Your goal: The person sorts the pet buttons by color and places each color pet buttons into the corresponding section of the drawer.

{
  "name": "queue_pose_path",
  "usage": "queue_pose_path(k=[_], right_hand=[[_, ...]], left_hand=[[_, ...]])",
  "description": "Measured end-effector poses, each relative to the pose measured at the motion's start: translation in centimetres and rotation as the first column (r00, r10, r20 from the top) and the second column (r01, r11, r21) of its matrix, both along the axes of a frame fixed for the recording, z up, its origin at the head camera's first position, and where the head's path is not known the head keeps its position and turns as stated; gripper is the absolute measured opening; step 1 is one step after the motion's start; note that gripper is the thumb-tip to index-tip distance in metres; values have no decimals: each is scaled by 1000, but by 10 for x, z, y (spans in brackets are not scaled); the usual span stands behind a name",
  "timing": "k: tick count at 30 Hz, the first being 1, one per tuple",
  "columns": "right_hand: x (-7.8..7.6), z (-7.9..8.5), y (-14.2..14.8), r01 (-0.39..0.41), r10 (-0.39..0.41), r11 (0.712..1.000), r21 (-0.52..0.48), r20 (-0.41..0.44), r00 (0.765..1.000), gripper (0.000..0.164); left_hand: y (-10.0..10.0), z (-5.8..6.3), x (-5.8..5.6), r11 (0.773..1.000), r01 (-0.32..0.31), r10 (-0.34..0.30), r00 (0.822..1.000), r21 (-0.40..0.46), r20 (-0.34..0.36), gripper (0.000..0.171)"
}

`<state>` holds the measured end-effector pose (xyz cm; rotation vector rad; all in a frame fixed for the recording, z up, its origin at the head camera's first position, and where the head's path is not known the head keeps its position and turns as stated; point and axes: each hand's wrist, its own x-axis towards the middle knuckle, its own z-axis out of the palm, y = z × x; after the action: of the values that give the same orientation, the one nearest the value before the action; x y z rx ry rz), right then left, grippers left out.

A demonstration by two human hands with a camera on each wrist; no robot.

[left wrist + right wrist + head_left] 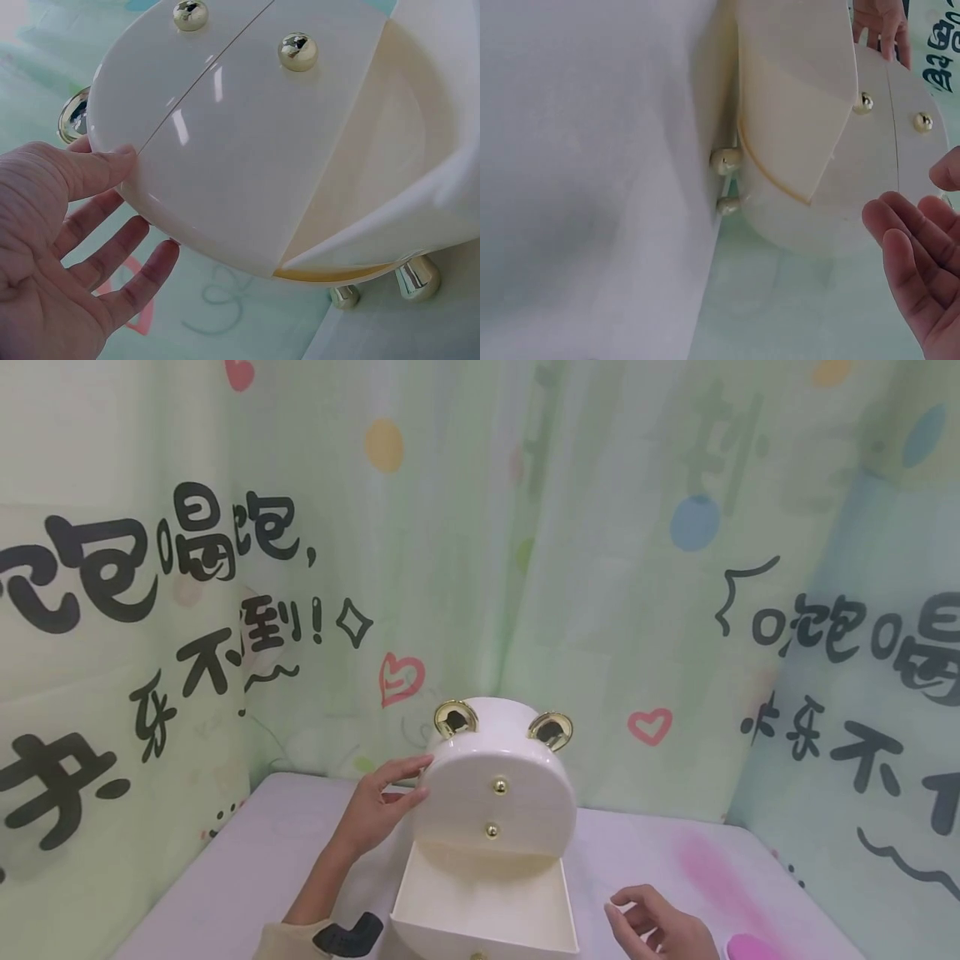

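A white rounded drawer box (491, 793) with two gold-rimmed ears stands in the middle of the table in the head view. Its bottom drawer (483, 897) is pulled out, and the bare inside shows. Gold knobs (298, 52) sit on the two closed drawer fronts above. My left hand (378, 806) touches the box's left side, thumb on the front edge near a drawer seam and fingers stretched along the curved side. Apart from the box, to the right of the open drawer, my right hand (660, 927) hovers with loosely bent fingers and nothing in them.
The box stands on short gold feet (418, 277) on a pale table (300, 810). A bright pink object (752, 947) shows at the bottom right, partly cut off. Printed curtains (465, 568) close in the back and both sides.
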<state>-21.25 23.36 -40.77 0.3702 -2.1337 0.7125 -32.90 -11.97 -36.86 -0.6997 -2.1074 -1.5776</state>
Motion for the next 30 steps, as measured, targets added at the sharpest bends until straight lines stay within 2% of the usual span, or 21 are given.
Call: queue_pose_path(k=[5,9,11,13,17,21,24,25,28,30], right_hand=[[1,-7,11,93,-92,996,-16,46,995,34],[1,-13,19,153,-147,987,-40,133,980,25],[2,-14,24,190,-175,980,-49,223,959,17],[1,-14,30,223,-196,974,-51,317,928,12],[-3,-20,43,253,-204,965,-62,429,880,16],[-7,-29,56,227,-170,971,-70,461,871,24],[-6,-32,64,212,-159,976,-52,498,853,34],[-6,-32,67,214,-159,976,-47,517,841,39],[-6,-33,75,219,-151,975,-33,623,767,54],[-7,-33,81,217,-138,976,-28,694,707,62]], left_hand=[[2,8,10,1000,4,-4,1000,1,-6,44],[1,3,4,1000,-10,10,1000,1,-2,44],[2,1,2,1000,-15,15,1000,2,-1,44],[2,1,2,1000,-8,8,1000,8,-6,44],[3,9,12,1000,11,-11,1000,15,-3,43],[3,14,17,1000,17,-17,1000,11,7,43],[3,14,18,1000,15,-15,1000,13,5,42],[3,14,18,1000,14,-14,1000,14,4,42],[3,15,18,1000,7,-7,1000,12,4,42],[3,15,18,1000,7,-7,1000,11,1,42]])
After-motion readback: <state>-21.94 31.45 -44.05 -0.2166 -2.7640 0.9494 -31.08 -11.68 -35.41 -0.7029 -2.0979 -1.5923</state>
